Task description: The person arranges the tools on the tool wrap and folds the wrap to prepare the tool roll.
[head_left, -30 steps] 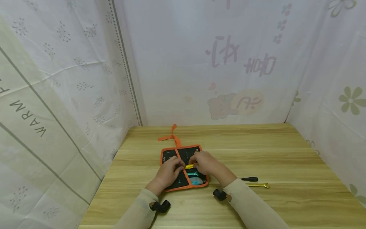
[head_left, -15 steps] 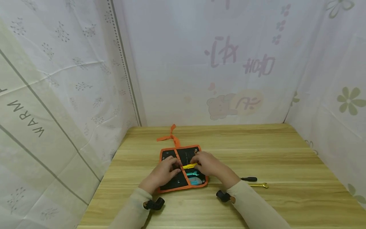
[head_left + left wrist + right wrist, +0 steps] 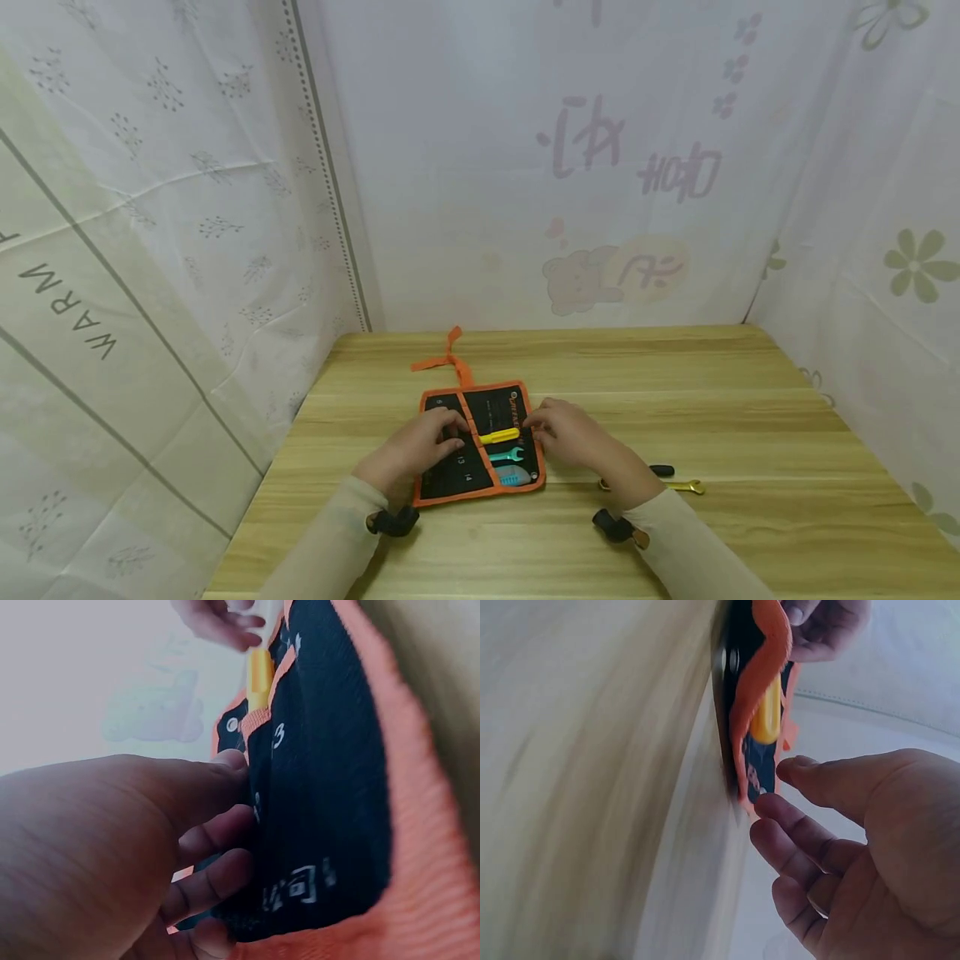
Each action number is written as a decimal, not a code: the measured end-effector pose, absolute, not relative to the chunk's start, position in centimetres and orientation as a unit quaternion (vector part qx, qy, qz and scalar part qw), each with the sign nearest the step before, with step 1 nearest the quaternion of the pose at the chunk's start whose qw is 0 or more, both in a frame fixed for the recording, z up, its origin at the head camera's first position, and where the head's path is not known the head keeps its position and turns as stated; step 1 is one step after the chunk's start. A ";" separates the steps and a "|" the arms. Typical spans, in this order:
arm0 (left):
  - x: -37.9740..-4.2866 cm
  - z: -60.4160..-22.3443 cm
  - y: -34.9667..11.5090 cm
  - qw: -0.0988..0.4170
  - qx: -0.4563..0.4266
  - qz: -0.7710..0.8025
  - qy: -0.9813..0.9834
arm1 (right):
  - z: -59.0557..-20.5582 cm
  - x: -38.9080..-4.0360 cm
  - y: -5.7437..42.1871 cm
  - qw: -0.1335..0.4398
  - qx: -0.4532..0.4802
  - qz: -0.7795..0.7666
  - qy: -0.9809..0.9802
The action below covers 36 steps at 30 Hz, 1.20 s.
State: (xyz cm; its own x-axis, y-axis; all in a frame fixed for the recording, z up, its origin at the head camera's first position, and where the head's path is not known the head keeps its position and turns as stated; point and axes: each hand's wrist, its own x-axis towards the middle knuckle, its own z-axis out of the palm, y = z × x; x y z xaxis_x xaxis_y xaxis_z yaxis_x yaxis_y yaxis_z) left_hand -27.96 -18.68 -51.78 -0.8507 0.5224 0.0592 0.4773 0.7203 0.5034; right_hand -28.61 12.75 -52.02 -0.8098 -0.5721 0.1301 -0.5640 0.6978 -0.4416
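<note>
A black tool pouch [image 3: 489,405] with orange edging lies unrolled on the table. A yellow tool handle [image 3: 500,436] sticks out of one of its pockets; the rest of that tool is hidden. Below it, a teal open-ended wrench [image 3: 507,455] and a grey-and-blue utility knife [image 3: 513,476] sit in pockets. My left hand [image 3: 411,447] rests over the numbered pocket side, its fingers loosely bent against the fabric. At the pouch's right edge, my right hand [image 3: 572,432] has loosely bent fingers holding nothing; the yellow handle [image 3: 768,718] is just beyond the fingertips in the right wrist view.
A black-handled tool [image 3: 662,471] and a gold-coloured wrench [image 3: 686,486] lie to the right, partly behind my right forearm. An orange tie strap [image 3: 453,358] trails from the pouch's far side. Patterned curtains [image 3: 465,183] surround the wooden table [image 3: 637,367].
My right hand has let go of the yellow handle and moved right to the pouch's edge. My left hand has drawn back leftward from the pocket opening, leaving the handle standing in the pocket.
</note>
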 end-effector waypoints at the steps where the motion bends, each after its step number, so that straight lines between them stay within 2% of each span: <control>1: -28.1 -51.7 -18.7 0.045 0.271 0.253 0.928 | -52.0 -28.5 13.1 0.007 -0.306 -0.240 0.921; 8: -29.0 -51.4 -18.2 0.029 0.284 0.217 0.933 | -51.5 -27.5 15.2 0.002 -0.291 -0.251 0.923; 18: -29.7 -51.4 -17.7 0.032 0.281 0.197 0.939 | -50.7 -26.2 17.8 0.013 -0.242 -0.293 0.925; 36: -30.2 -52.9 -17.4 0.016 0.270 0.197 0.942 | -51.7 -25.2 26.7 0.027 -0.163 -0.356 0.920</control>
